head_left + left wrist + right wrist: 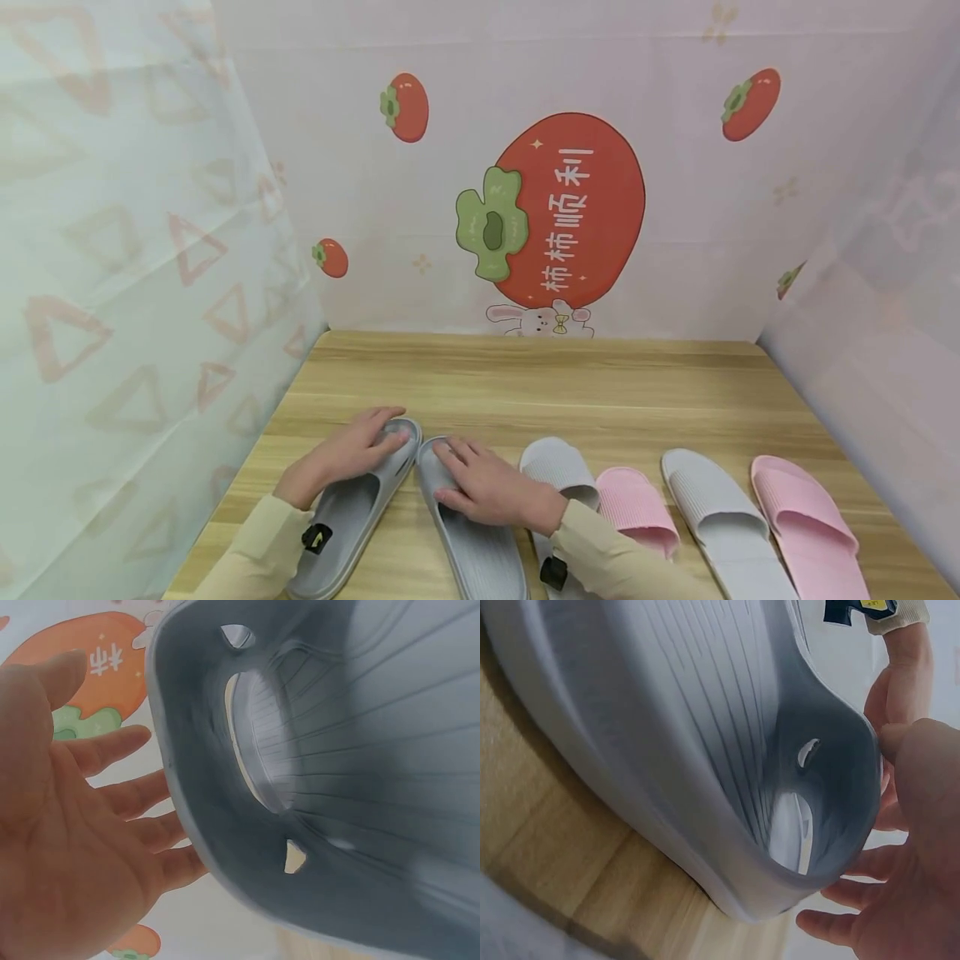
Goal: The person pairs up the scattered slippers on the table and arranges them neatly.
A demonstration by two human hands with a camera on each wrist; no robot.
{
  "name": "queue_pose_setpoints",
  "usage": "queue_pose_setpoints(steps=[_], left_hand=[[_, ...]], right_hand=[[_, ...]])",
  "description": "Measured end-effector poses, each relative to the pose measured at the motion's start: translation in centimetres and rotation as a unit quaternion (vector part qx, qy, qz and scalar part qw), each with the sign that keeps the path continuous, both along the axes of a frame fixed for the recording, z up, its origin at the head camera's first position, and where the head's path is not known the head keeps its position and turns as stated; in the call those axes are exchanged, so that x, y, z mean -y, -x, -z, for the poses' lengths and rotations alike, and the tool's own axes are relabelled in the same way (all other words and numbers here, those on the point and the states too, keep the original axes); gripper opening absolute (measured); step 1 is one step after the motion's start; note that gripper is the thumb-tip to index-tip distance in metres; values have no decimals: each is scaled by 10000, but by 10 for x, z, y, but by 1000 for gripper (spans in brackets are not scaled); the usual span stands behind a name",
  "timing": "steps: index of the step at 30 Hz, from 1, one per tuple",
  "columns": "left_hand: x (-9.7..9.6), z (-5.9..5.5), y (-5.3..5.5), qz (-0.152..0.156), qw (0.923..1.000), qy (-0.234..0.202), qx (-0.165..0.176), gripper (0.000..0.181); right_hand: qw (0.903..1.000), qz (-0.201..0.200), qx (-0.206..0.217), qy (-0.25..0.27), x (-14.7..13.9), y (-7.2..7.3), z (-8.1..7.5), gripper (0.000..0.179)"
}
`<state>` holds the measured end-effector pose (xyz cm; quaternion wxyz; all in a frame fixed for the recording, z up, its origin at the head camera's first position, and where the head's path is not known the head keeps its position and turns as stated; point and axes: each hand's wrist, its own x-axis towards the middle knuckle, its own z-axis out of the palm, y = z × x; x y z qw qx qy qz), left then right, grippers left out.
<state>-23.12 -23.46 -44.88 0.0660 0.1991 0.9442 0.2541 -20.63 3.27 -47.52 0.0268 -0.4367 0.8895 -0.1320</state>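
Observation:
Two larger grey slippers lie side by side, toes toward the back wall and angled toward each other. My left hand (352, 450) rests over the toe of the left grey slipper (363, 510). Over the toe of the right grey slipper (489, 557) lies my right hand (487, 485), its fingers loosely extended. In the left wrist view, that palm (82, 817) faces the slipper's opening, with fingertips behind the upper (199, 750). The right wrist view has relaxed fingers beside the cut-out upper (844, 787). Neither hand curls round a slipper.
To the right lie a light grey slipper (557, 463), a pink slipper (636, 502), another light grey slipper (708, 493) and another pink slipper (808, 508). My right sleeve (615, 550) covers parts of the nearer two. Printed sheets enclose the wooden table (540, 375).

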Motion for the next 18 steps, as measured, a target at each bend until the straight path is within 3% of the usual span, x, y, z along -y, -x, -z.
queue_pose_setpoints(steps=[9, 18], left_hand=[[1, 9, -3, 153, 9995, 116, -232, 61], [2, 16, -7, 183, 9992, 273, -244, 59]], right_hand=[[9996, -51, -139, -231, 3, 1, 5, 60], [9986, -75, 269, -443, 3, 2, 5, 69]])
